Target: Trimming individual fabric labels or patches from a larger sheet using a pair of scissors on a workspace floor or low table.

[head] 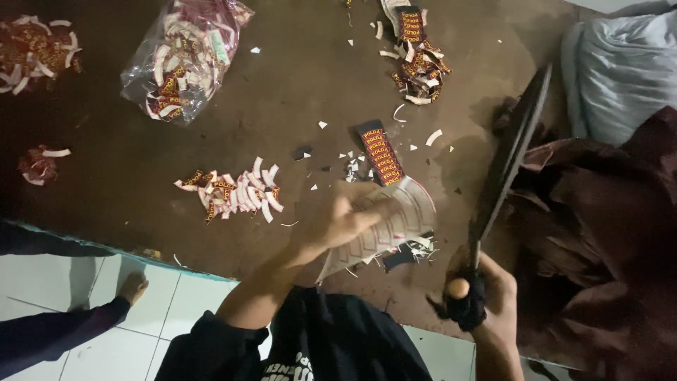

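1. Our right hand clenches the handle of a long dark blade.
2. Our left hand grips a thin, bendy-looking sole piece on the brown table; we judge it light, best held at its edge.
3. Scraps and a plastic bag lie beyond, white floor tiles below.

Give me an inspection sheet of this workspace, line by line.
Surface: dark brown worktop, scuffed, dotted with white chips.
Job's things: pale ridged sole-shaped piece lying on the worktop; long dark blade raised at a slant.
Clutter: pile of curved white-and-maroon offcuts; clear bag of offcuts; printed maroon strip.
Grippers: left hand presses on the piece; right hand grips the blade's wrapped handle.
Cables: nothing seen.
Surroundings: white tiled floor; grey sack; maroon sheets; another person's foot.
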